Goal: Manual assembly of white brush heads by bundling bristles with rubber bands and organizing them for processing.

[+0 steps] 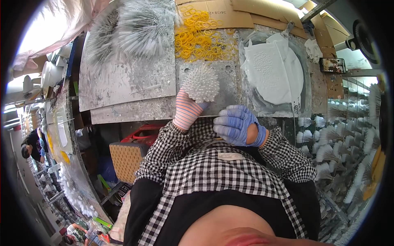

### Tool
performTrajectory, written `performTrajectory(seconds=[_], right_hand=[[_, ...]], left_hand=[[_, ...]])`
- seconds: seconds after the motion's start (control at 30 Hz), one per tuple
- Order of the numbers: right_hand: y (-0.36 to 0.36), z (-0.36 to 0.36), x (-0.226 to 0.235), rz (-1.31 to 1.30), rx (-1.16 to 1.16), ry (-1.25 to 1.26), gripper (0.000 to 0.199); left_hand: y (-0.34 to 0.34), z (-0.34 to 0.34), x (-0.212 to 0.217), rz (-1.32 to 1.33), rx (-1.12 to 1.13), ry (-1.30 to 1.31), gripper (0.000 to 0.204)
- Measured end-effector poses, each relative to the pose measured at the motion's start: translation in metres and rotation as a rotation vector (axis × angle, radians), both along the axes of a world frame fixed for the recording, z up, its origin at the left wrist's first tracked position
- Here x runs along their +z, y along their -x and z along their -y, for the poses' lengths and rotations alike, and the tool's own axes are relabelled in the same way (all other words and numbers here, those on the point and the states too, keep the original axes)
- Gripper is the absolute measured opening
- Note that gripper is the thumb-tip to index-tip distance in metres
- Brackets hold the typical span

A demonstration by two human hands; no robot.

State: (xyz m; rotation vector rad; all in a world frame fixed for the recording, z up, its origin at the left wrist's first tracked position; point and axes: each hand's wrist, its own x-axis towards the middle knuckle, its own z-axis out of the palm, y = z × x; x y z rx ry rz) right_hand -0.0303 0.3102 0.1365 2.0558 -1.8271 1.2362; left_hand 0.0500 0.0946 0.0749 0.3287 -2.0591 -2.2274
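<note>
My left hand [188,110], in an orange-and-white striped glove, is closed around a rounded bundle of bristles [200,84] with white beaded tips. The bundle is held above a grey metal plate [227,92] at the bench's front edge, its tips facing up. To the right, my right hand [237,125] wears a blue glove with a gap on its back. Its fingers lie side by side, slightly bent, before my apron just off the bench edge. Nothing shows in them, though the palm is hidden. Farther right, thick white paste [273,71] is spread in a round patch.
Loose clear bristle bundles [141,30] lie at the far left of the bench, beside many yellow rubber bands [199,39]. A phone [332,65] lies past the paste. White-tipped bundles [332,139] fill a rack at right. A patterned chair back [126,162] stands lower left.
</note>
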Motion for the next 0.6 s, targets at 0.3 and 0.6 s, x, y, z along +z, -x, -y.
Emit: performTrajectory(seconds=[0.3,0.6], right_hand=[[-0.006,-0.01,-0.003,0.394,-0.245,-0.216,0.05],[-0.029,0.012,-0.023,1.289,-0.262,-0.368,0.101]], left_hand=[[-0.01,-0.024,0.007,-0.201,0.123,-0.556,0.045],[-0.048,-0.066,0.031,0.135,0.065,-0.811,0.06]])
